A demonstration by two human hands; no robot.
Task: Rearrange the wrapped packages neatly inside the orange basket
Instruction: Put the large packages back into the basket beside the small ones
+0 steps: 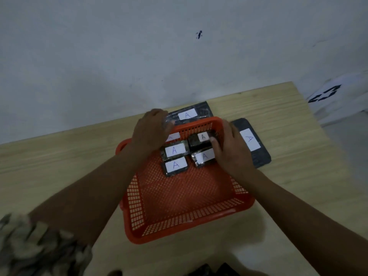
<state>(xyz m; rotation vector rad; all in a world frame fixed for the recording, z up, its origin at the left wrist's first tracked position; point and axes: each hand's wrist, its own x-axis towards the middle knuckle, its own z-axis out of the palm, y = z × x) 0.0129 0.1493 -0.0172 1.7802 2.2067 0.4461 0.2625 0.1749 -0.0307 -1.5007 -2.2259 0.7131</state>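
An orange mesh basket point(179, 196) sits on the wooden table. Several small dark wrapped packages with white "A" labels lie at its far end: one at the near left point(175, 166), one behind it point(174, 150), one at the near right point(203, 157) and one at the far right point(200, 138). Another label point(173, 136) shows partly under my left hand point(151, 132), which rests over the far-left corner. My right hand point(229, 148) lies on the right-hand packages, thumb against the far-right one. Whether either hand grips a package is unclear.
Two larger dark wrapped packages labelled "A" lie on the table outside the basket, one behind it point(189, 115) and one to its right point(252, 142). A white wall rises behind the table edge. A dark object shows at the bottom edge point(211, 270).
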